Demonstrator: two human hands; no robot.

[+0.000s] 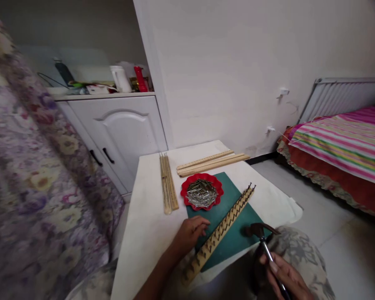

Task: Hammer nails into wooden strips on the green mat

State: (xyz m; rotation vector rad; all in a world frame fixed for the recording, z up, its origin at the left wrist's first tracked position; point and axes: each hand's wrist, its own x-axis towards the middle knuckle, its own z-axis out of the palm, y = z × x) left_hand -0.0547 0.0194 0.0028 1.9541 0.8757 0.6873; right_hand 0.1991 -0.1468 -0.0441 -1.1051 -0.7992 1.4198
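My right hand (pixel 283 273) is wrapped around the handle of a claw hammer (pixel 262 233), its head raised over the near right edge of a green mat (pixel 223 258). A wooden strip (pixel 220 231) lies diagonally across the mat, with rows of nails standing up along it. My left hand (pixel 192 231) rests beside the strip on its left, fingers loosely bent and slightly apart, with nothing visible in them. Just beyond that hand, a red scalloped bowl (pixel 218 202) full of loose nails (pixel 202 193) sits partly on the mat.
Narrow wooden strips (pixel 168 187) lie at the left of the white-covered table (pixel 143 233), nails protruding at their far end. More wooden strips (pixel 212 162) lie at the back. A white cabinet (pixel 121 129), floral curtain (pixel 50 187) and bed (pixel 346 141) surround the table.
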